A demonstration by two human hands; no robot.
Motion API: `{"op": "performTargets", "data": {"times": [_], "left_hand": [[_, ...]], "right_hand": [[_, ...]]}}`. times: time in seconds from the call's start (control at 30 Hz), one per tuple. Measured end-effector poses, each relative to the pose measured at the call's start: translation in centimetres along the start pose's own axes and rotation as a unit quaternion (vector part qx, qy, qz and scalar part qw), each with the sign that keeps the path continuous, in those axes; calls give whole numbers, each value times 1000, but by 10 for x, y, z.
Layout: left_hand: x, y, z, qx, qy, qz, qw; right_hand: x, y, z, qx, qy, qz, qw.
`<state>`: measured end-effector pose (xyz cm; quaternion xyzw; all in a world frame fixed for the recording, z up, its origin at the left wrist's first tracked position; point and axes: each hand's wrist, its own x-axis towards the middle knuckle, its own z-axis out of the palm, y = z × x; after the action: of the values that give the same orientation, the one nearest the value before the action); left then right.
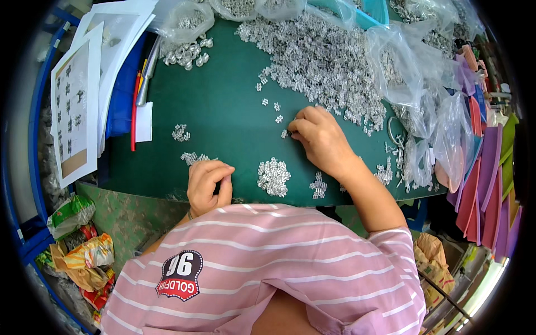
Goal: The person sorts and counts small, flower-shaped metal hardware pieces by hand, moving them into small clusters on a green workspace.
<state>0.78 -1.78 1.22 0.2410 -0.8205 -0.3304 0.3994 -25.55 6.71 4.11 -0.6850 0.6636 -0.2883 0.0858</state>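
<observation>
My right hand (318,137) rests on the green mat (223,106), fingertips pinched on a small silver metal piece (285,133) at the edge of a big heap of silver pieces (318,56). My left hand (207,184) lies curled near the mat's front edge, its fingers closed; what is inside them is hidden. A small cluster of pieces (192,158) lies just beyond it. Two sorted piles (273,177) (319,186) sit between my hands at the front edge.
Clear plastic bags (424,95) of parts crowd the right side. Paper sheets (75,106), a blue folder and pens (139,84) lie at the left. Coloured foam sheets (486,178) stand at the far right. Snack wrappers (84,251) lie on the floor, lower left.
</observation>
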Motion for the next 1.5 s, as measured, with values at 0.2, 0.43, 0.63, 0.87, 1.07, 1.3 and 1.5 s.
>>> {"op": "performTargets", "data": {"times": [0.2,0.43,0.63,0.87,1.07,1.3,1.5], "left_hand": [[3,0,-1,-2,-3,11,1000],[2,-3,1,-6,1,19,1000],[0,-2,1,-4,10,14,1000],[1,-3,1,-7,12,14,1000],[3,-1,2,-6,21,16,1000],[2,-3,2,-6,27,23,999],[3,-3,2,-4,29,20,999]], "right_hand": [[1,-1,1,-39,5,-17,999],[6,0,8,-36,23,1,999],[12,2,7,-47,11,10,999],[18,8,-4,-3,5,37,999],[19,12,1,-72,17,-17,997],[26,11,-21,620,45,319,715],[32,-2,6,119,-76,162,977]]}}
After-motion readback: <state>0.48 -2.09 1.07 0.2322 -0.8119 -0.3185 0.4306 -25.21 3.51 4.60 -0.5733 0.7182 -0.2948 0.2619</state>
